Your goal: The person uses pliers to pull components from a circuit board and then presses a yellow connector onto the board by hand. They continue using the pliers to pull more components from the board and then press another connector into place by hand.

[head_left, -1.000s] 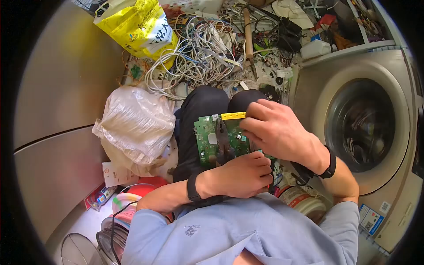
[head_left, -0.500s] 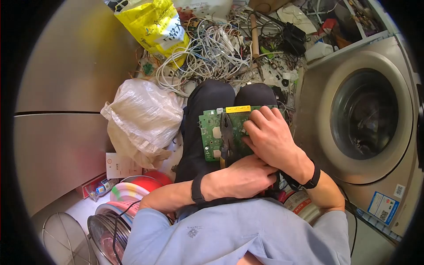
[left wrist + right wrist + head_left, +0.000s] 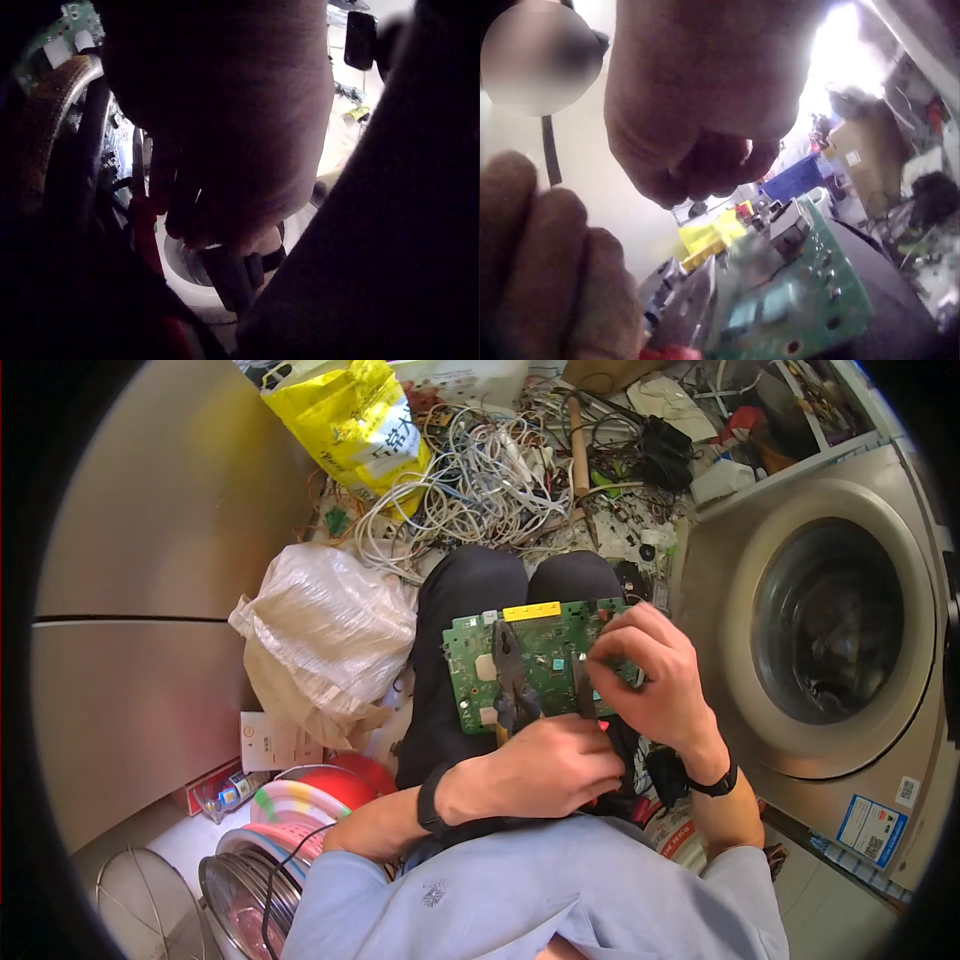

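Note:
A green circuit board point(image 3: 545, 678) lies across the person's lap, with a yellow connector block point(image 3: 531, 611) on its far edge. Dark-jawed combination pliers point(image 3: 509, 665) rest on its left part, their worn handle running beneath the left forearm side. My left hand point(image 3: 560, 762) is curled round a red-handled tool with a pointed metal tip point(image 3: 583, 685); its red handle point(image 3: 146, 225) shows beside the fingers in the left wrist view. Above the board's right part is my right hand point(image 3: 650, 672), index finger and thumb bent together near that tip. I cannot tell whether they pinch anything.
Tangled white cables point(image 3: 490, 485) and a yellow bag point(image 3: 345, 430) lie beyond the knees. A whitish sack point(image 3: 320, 640) stands at left, above plastic basins point(image 3: 290, 800). A washing machine point(image 3: 735, 660) closes the right side; a hammer handle point(image 3: 578, 445) lies among scraps ahead.
The right hand has drawn back and to the right from over the board, uncovering its middle and the pointed tool tip. The left hand stays near the board's front edge.

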`<state>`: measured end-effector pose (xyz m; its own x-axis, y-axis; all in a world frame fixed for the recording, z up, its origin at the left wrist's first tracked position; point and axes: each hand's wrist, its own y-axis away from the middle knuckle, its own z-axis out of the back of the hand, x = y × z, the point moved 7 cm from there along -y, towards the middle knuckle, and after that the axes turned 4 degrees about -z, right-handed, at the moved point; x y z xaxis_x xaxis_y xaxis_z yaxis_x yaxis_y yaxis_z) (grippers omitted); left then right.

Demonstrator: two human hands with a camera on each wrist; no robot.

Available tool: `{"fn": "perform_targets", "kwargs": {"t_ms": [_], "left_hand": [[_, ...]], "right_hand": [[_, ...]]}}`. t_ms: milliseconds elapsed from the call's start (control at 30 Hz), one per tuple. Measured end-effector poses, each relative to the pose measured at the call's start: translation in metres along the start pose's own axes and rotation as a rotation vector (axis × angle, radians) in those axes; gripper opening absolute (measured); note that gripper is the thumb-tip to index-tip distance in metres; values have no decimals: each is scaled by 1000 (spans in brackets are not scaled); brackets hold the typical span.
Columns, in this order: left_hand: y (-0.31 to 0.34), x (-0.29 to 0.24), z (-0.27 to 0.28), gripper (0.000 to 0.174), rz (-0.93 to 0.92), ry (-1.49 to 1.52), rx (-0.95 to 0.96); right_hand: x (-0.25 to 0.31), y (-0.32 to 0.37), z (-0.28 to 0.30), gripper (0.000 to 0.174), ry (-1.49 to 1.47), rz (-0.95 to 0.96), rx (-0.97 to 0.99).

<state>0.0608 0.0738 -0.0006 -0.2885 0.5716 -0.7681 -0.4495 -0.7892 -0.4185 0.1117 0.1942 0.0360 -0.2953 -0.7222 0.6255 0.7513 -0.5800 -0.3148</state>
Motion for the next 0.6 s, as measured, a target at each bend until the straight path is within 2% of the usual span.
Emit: {"fn": "perform_targets", "kwargs": {"t_ms": [100, 167, 200, 233, 300, 400, 467, 600], "left_hand": [[12, 18, 44, 15, 248, 126, -374], [26, 31, 55, 14, 544, 308, -523], [34, 37, 51, 17, 695, 506, -558], [34, 40, 50, 20, 677, 713, -626], [36, 43, 45, 22, 717, 800, -631], [38, 45, 42, 21, 730, 710, -636], [38, 48, 41, 21, 741, 718, -627], [39, 55, 40, 20, 732, 831, -657]], "right_hand": [[-7, 13, 2, 17, -259, -164, 49], [-7, 19, -1, 18, -345, -241, 73], [-6, 20, -2, 18, -347, -246, 65], [-3, 21, -3, 18, -307, -212, 49], [-1, 22, -6, 19, -279, -179, 30], [3, 22, -6, 20, -236, -131, -9], [13, 20, -5, 22, -72, -10, -16], [10, 24, -6, 23, -105, 1, -65]]}}
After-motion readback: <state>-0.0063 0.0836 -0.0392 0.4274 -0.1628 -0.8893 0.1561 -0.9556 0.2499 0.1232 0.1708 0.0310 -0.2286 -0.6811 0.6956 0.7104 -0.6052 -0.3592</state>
